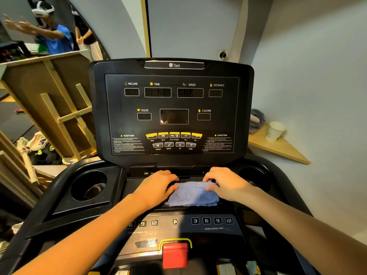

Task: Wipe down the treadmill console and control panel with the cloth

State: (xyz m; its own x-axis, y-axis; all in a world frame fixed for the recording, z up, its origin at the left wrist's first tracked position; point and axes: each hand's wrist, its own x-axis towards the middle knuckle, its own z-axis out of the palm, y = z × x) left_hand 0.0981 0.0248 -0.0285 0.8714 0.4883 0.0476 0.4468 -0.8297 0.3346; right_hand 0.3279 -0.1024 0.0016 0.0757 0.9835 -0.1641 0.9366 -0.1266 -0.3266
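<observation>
A blue cloth (193, 194) lies folded on the flat black tray below the treadmill console (172, 108). My left hand (158, 183) grips the cloth's left edge with fingers curled. My right hand (226, 183) pinches its upper right edge. The upright black console carries dark displays for incline, time, speed, distance, pulse and calorie, with yellow and grey buttons (174, 139) along its bottom. Nearer to me, the control panel (210, 221) shows numbered speed and incline keys and a fan button.
A red safety key (175, 255) sits at the panel's near edge. Round cup holders (89, 186) flank the tray. A wooden shelf at right holds a paper cup (275, 131) and grey towel (257, 119). Wooden frames (59, 112) lean at left; people stand at far left.
</observation>
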